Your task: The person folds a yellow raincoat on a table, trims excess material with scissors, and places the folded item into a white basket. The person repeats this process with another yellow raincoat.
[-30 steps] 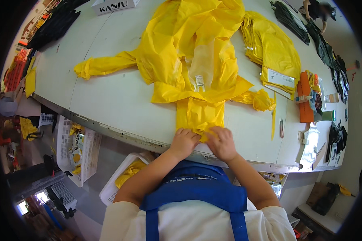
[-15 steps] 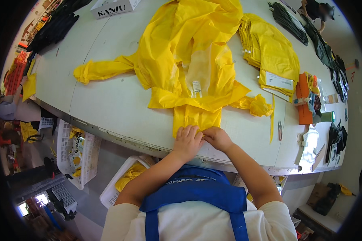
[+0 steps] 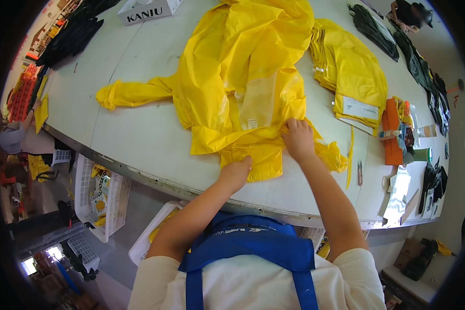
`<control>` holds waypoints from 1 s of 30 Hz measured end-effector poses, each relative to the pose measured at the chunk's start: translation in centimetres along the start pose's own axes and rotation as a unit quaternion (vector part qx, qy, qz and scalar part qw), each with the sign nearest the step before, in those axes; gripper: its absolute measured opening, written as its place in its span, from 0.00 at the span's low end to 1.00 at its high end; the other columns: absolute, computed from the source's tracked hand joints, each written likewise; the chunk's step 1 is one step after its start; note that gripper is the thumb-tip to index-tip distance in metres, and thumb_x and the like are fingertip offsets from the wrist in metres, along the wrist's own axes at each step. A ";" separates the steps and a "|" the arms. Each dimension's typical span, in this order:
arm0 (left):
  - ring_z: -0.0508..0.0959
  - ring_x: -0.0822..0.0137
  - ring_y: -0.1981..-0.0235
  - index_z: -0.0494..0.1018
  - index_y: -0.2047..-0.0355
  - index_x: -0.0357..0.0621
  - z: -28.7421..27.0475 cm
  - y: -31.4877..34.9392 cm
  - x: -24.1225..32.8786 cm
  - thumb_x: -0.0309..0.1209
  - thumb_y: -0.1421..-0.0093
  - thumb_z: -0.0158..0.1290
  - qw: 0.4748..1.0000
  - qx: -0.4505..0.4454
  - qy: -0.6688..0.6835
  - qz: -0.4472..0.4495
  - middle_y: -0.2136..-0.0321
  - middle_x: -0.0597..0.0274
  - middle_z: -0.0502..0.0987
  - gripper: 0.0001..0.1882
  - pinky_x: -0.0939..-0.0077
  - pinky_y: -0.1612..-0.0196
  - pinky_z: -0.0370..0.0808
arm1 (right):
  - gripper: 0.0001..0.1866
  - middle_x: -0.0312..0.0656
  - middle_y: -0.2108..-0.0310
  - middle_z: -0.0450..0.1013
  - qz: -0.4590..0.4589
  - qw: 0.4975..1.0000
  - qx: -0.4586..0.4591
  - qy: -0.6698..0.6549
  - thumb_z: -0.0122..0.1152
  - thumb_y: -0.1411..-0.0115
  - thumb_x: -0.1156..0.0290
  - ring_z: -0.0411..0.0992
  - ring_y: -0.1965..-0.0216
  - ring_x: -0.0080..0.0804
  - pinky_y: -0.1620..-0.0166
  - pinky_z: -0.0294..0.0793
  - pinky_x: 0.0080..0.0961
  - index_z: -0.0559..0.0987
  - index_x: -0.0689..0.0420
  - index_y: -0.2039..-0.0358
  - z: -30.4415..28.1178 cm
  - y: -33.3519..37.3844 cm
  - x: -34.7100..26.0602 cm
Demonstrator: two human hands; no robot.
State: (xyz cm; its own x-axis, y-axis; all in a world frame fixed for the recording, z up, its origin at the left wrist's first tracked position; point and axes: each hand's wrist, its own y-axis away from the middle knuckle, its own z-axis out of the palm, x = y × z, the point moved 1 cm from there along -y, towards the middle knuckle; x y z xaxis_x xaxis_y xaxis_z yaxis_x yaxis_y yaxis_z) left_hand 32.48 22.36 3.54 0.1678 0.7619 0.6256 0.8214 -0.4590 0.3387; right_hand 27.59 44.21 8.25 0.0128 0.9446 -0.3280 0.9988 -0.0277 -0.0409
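Observation:
A yellow raincoat (image 3: 232, 88) lies spread on the grey table (image 3: 139, 139), one sleeve stretched to the left. Its folded lower part (image 3: 261, 155) reaches the table's near edge. My left hand (image 3: 236, 173) presses flat on that folded part's near left corner. My right hand (image 3: 298, 138) rests farther up, fingers closed on the yellow fabric beside the coat's translucent panel (image 3: 258, 101). A bunched yellow sleeve end (image 3: 331, 155) lies just right of my right wrist.
A stack of folded yellow raincoats (image 3: 354, 77) sits to the right, with orange packets (image 3: 393, 129) and small tools beyond. Dark garments (image 3: 377, 23) lie at the far right and far left. A white box (image 3: 147, 9) stands at the back. White baskets (image 3: 95, 191) sit below the table.
My right hand has moved up from the near edge onto the coat's middle. My left hand stayed on the folded lower part.

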 end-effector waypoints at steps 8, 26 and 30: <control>0.75 0.46 0.69 0.71 0.70 0.45 0.9 0.7 -0.5 0.36 0.41 0.50 0.988 0.100 0.035 0.109 0.75 0.54 0.74 0.08 0.54 0.69 0.70 | 0.17 0.40 0.64 0.75 -0.308 0.942 -0.054 -0.123 0.64 0.51 0.65 0.72 0.62 0.40 0.58 0.71 0.33 0.76 0.55 0.60 4.7 9.7 -2.3; 0.74 0.50 0.65 0.68 0.67 0.44 -3.4 -1.9 -1.8 0.37 0.45 0.55 0.976 0.074 -0.061 0.195 0.68 0.52 0.73 0.12 0.59 0.62 0.71 | 0.14 0.40 0.64 0.72 -0.199 0.966 -0.112 -0.120 0.61 0.48 0.65 0.69 0.59 0.40 0.55 0.69 0.34 0.76 0.55 0.61 4.2 4.3 -0.7; 0.73 0.52 0.59 0.71 0.58 0.43 -4.0 -3.8 -1.7 0.37 0.46 0.55 0.995 -0.020 -0.069 0.066 0.64 0.53 0.74 0.17 0.60 0.58 0.71 | 0.12 0.41 0.66 0.72 -0.230 0.967 -0.039 -0.098 0.62 0.49 0.67 0.69 0.60 0.41 0.56 0.70 0.32 0.76 0.56 0.63 2.9 4.0 -1.4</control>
State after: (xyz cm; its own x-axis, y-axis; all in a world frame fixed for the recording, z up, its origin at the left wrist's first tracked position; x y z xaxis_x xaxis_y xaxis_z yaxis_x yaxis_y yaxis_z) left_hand 26.83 21.00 4.04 0.3478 0.7484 0.5647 0.7659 -0.5742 0.2892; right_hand 31.43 41.82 5.84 -0.4362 0.7708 -0.4643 0.8970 0.4136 -0.1559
